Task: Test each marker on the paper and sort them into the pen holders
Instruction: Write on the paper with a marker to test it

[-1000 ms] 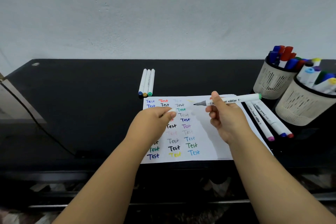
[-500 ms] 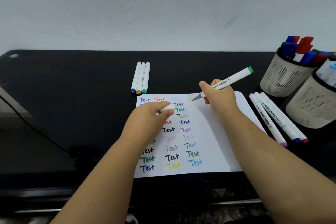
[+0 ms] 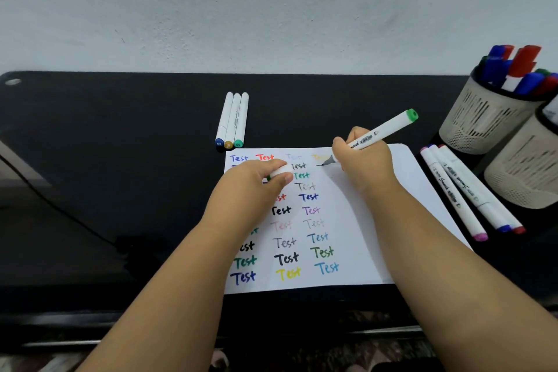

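Head view — scene: A person seated at a black counter (image 3: 120, 160) tests markers on a white sheet of paper (image 3: 362, 235) already carrying four columns of the word "Test" in many colours.
Right hand: The right hand (image 3: 362, 163), at about 1 o'clock on the sheet, has its fingers closed round a green-ended marker (image 3: 383, 133); the grey tip touches the paper at the top of the fourth column, beside a short dark stroke.
Left hand: The left hand (image 3: 256, 184) rests on the sheet at about 11 o'clock, its fingers pinching a white cap (image 3: 279, 173) — in all likelihood the cap of the marker in use.
Pen holders: Two beige mesh pen holders stand at 3 o'clock from the paper. The rear holder (image 3: 483, 118) is packed with blue, red and green capped markers; the near holder (image 3: 525, 172) is cut off by the frame edge and its contents can barely be seen.
Still lying out: Three markers (image 3: 232, 121) lie side by side at 12 o'clock, just above the sheet; three more (image 3: 465, 190) lie at 3 o'clock, between paper and holders.
Progress: Judging by the many test words and the crowded rear holder, the work looks well past halfway. The marker in hand has barely begun its word — it, and seemingly the six loose ones, remain to be sorted.
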Action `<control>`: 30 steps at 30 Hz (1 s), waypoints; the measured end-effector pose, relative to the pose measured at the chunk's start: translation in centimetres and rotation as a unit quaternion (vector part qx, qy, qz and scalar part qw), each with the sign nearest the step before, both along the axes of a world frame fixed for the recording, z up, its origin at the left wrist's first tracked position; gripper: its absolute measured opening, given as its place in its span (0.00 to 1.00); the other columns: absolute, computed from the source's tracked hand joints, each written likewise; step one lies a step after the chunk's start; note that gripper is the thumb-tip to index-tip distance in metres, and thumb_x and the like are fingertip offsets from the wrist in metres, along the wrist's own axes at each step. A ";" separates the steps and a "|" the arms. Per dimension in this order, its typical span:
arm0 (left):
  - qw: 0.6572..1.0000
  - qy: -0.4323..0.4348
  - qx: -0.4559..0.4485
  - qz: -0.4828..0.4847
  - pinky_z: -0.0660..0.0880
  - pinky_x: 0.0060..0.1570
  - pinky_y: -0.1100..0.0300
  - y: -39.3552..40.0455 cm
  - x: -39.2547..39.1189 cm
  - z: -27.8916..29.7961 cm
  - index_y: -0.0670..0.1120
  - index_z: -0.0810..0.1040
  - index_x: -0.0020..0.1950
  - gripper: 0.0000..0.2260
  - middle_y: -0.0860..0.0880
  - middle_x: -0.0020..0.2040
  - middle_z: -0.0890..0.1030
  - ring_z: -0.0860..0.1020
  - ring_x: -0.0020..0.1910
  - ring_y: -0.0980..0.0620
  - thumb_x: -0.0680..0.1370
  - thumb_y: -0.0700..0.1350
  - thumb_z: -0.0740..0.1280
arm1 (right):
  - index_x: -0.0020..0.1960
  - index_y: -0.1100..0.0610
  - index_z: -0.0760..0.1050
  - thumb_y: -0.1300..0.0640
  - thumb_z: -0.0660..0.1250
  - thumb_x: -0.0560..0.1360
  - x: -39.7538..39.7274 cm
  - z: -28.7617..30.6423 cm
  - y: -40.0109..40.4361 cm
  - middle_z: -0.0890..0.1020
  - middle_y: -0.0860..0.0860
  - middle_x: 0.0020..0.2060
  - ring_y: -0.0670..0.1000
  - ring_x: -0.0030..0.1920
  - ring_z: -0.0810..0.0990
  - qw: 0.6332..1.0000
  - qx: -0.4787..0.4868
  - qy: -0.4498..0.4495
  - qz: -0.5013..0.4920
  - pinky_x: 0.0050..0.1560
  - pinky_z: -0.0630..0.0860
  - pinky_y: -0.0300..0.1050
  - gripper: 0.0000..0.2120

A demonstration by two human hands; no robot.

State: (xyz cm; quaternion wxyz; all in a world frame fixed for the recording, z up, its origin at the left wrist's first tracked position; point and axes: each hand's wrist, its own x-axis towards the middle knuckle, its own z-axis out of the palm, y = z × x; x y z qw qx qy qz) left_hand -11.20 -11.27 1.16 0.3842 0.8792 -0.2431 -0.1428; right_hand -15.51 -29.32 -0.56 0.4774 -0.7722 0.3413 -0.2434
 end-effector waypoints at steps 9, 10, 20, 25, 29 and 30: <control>1.000 -0.001 0.005 0.002 0.63 0.53 0.67 0.0 -0.2 0.2 0.57 0.73 0.67 0.17 0.59 0.67 0.72 0.70 0.59 0.63 0.78 0.55 0.63 | 0.31 0.54 0.59 0.61 0.62 0.73 -0.1 0.1 0.0 0.64 0.49 0.25 0.46 0.27 0.61 1.000 -0.004 0.008 0.011 0.26 0.61 0.34 0.16; 1.000 -0.002 0.007 0.001 0.62 0.53 0.67 0.0 -0.3 0.2 0.57 0.73 0.67 0.17 0.59 0.67 0.72 0.70 0.60 0.62 0.78 0.55 0.63 | 0.31 0.54 0.58 0.61 0.62 0.73 -0.2 0.1 0.0 0.64 0.48 0.25 0.46 0.27 0.60 1.000 -0.002 0.005 0.007 0.26 0.60 0.34 0.16; 1.000 -0.004 0.005 0.000 0.64 0.41 0.69 -0.2 -0.4 0.4 0.58 0.74 0.65 0.15 0.59 0.64 0.75 0.67 0.49 0.65 0.78 0.54 0.62 | 0.32 0.55 0.58 0.60 0.61 0.75 -0.3 0.3 0.0 0.63 0.48 0.26 0.47 0.26 0.60 1.000 -0.026 0.003 -0.011 0.21 0.59 0.30 0.16; 1.000 -0.006 0.004 -0.001 0.63 0.46 0.68 0.0 -0.5 0.3 0.58 0.73 0.66 0.15 0.60 0.65 0.74 0.66 0.49 0.65 0.78 0.54 0.62 | 0.31 0.54 0.57 0.62 0.61 0.74 -0.4 0.3 0.2 0.61 0.47 0.25 0.46 0.24 0.60 1.000 -0.009 -0.002 -0.006 0.21 0.57 0.30 0.17; 1.000 -0.005 0.004 -0.001 0.64 0.40 0.70 0.0 -0.5 0.4 0.58 0.74 0.65 0.15 0.59 0.63 0.75 0.67 0.46 0.67 0.79 0.54 0.62 | 0.31 0.54 0.58 0.61 0.61 0.74 -0.4 0.4 0.0 0.62 0.48 0.26 0.47 0.26 0.60 1.000 -0.011 -0.003 -0.022 0.20 0.58 0.29 0.16; 1.000 -0.005 0.000 -0.002 0.64 0.40 0.70 0.0 -0.5 0.3 0.58 0.74 0.65 0.15 0.59 0.63 0.75 0.67 0.46 0.66 0.79 0.54 0.62 | 0.31 0.54 0.58 0.61 0.61 0.74 -0.4 0.3 0.1 0.62 0.48 0.25 0.46 0.26 0.59 1.000 -0.011 -0.002 -0.020 0.20 0.58 0.29 0.16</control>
